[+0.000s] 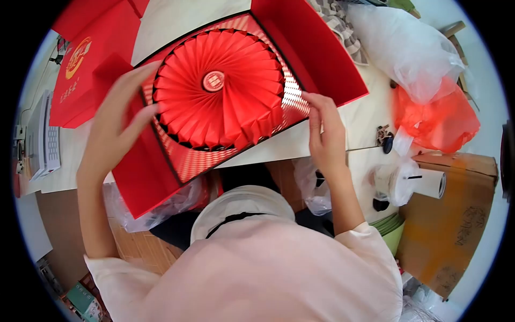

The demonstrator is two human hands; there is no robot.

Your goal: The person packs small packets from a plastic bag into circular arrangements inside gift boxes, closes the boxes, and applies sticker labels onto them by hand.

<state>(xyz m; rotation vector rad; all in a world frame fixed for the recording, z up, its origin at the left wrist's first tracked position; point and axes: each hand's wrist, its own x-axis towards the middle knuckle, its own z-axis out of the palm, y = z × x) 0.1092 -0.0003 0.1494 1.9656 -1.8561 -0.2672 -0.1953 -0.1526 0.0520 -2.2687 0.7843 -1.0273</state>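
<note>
A round, pleated red paper-wrapped package with a small round seal at its center sits on a shiny patterned board with black edges. Under the board is an open red gift box, its red side panels folded outward. My left hand curves beside the package's left side, thumb and fingers apart, fingertips right at its pleated rim. On the other side, my right hand has its index fingertip at the right corner of the patterned board and its thumb apart.
Another red box with gold print stands at the upper left, near a white device. To the right are a clear plastic bag, a red bag, keys, a white cup and a cardboard box.
</note>
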